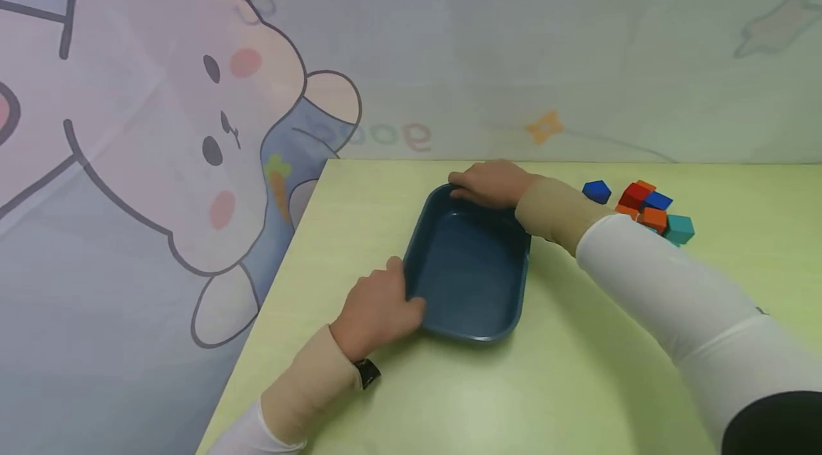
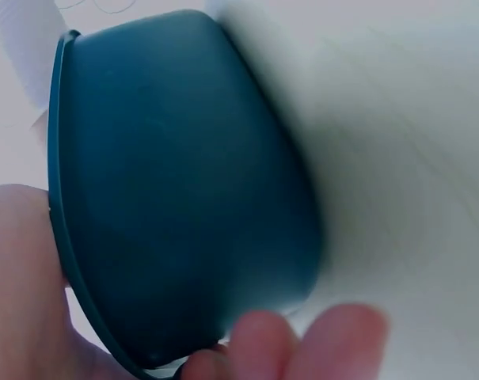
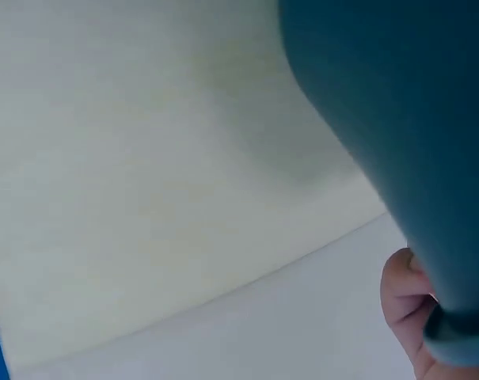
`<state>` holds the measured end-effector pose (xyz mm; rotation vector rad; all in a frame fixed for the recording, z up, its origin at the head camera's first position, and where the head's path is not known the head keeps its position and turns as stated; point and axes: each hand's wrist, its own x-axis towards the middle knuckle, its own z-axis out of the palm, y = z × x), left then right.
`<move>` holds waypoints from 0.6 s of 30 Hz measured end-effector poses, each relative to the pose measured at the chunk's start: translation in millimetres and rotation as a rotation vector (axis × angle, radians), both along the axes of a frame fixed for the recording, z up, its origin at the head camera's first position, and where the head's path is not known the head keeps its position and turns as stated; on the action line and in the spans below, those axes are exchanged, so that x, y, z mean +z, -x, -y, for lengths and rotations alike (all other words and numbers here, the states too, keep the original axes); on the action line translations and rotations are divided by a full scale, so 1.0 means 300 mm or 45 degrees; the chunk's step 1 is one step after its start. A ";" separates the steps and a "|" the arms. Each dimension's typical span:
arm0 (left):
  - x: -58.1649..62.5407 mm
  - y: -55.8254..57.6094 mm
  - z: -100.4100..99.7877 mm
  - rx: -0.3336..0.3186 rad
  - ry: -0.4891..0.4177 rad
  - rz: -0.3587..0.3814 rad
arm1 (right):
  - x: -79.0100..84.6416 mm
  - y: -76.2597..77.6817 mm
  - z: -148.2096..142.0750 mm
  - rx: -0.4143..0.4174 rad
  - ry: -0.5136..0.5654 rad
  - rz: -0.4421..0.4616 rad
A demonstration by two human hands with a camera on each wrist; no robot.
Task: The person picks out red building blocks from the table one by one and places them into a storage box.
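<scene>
A dark teal rectangular plastic tray [image 1: 472, 273] with rounded corners and raised walls is over the table, its inside bare. My left hand [image 1: 379, 309] grips its near-left corner, thumb over the rim and fingers on the outside. At the far end, my right hand [image 1: 494, 184] holds the rim. The left wrist view shows the tray's outer wall [image 2: 176, 182] side-on, with fingertips by its lower edge. In the right wrist view, part of that hand [image 3: 405, 297] curls round the rim, and the rest is out of frame.
Several blocks in red, orange, blue and teal, including a teal block [image 1: 679, 229], lie at the back right, partly behind my right forearm. A pale yellow-green table [image 1: 411, 405] meets a printed cloth backdrop [image 1: 578, 48] behind and on the left.
</scene>
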<state>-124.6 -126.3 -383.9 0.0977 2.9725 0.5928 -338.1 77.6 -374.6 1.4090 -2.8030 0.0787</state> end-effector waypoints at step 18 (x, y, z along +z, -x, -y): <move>-0.019 0.039 0.012 0.013 -0.095 0.028 | 0.005 0.018 0.106 -0.030 -0.118 -0.167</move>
